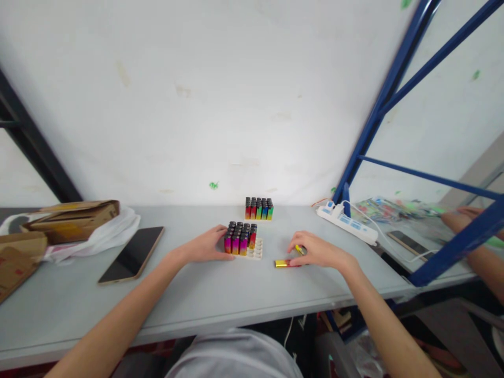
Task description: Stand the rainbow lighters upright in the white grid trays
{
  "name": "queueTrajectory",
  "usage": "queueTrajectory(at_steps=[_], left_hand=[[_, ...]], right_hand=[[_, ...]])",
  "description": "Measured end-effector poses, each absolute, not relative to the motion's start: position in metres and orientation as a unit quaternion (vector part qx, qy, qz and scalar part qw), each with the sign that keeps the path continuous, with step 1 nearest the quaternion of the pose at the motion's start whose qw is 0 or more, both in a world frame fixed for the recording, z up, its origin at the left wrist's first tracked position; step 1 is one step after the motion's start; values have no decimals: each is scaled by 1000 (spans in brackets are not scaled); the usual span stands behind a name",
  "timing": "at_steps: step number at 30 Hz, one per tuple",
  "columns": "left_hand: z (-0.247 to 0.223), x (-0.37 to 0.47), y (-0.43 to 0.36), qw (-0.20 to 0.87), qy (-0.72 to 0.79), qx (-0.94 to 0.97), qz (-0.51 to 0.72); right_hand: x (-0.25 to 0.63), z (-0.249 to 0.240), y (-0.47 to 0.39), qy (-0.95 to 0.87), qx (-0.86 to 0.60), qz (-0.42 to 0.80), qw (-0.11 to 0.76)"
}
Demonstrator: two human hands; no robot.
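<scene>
A white tray (258, 250) with round holes stands in front of me. Upright lighters (238, 240) with black tops and purple, red and yellow bodies fill its left and back parts; holes at the right front are bare. Around the tray's left side my left hand (208, 244) is closed, thumb at the front corner, fingers behind. To the right of the tray, my right hand (315, 250) curls low over the table with a yellow-ended lighter (300, 250) between its fingers. Another yellow and red lighter (282, 263) lies flat under its thumb.
A second lighter block (259, 209) stands near the wall. Left are a tablet (132, 255), a white plastic bag (118, 231) and cardboard boxes (74, 220). Right are a power strip (346, 223), a blue metal frame (364, 139) and another person's arm (486, 262).
</scene>
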State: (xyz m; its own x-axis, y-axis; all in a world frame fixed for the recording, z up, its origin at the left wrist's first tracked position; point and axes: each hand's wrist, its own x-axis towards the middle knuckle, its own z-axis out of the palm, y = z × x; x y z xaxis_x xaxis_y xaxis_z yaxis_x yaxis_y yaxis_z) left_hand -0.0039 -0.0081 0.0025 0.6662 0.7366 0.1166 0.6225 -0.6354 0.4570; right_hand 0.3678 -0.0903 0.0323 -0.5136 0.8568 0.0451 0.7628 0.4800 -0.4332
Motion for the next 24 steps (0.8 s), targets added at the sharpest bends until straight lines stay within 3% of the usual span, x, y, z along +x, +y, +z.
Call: queueTrajectory(at_steps=[3,6,18,24], left_hand=[[4,-4,-9,191,383,892,146],[3,-4,-8,188,383,893,141],[2,-5,-9,197,387,889,145],[4,-5,-10,197,394,889,130]], right_hand=[[370,22,-99,-851,-478,187,113],[365,20,-97,-852,-460,197,150],[323,28,-57,-575,-345,515,534],[300,36,-40,-583,-330,512,538]])
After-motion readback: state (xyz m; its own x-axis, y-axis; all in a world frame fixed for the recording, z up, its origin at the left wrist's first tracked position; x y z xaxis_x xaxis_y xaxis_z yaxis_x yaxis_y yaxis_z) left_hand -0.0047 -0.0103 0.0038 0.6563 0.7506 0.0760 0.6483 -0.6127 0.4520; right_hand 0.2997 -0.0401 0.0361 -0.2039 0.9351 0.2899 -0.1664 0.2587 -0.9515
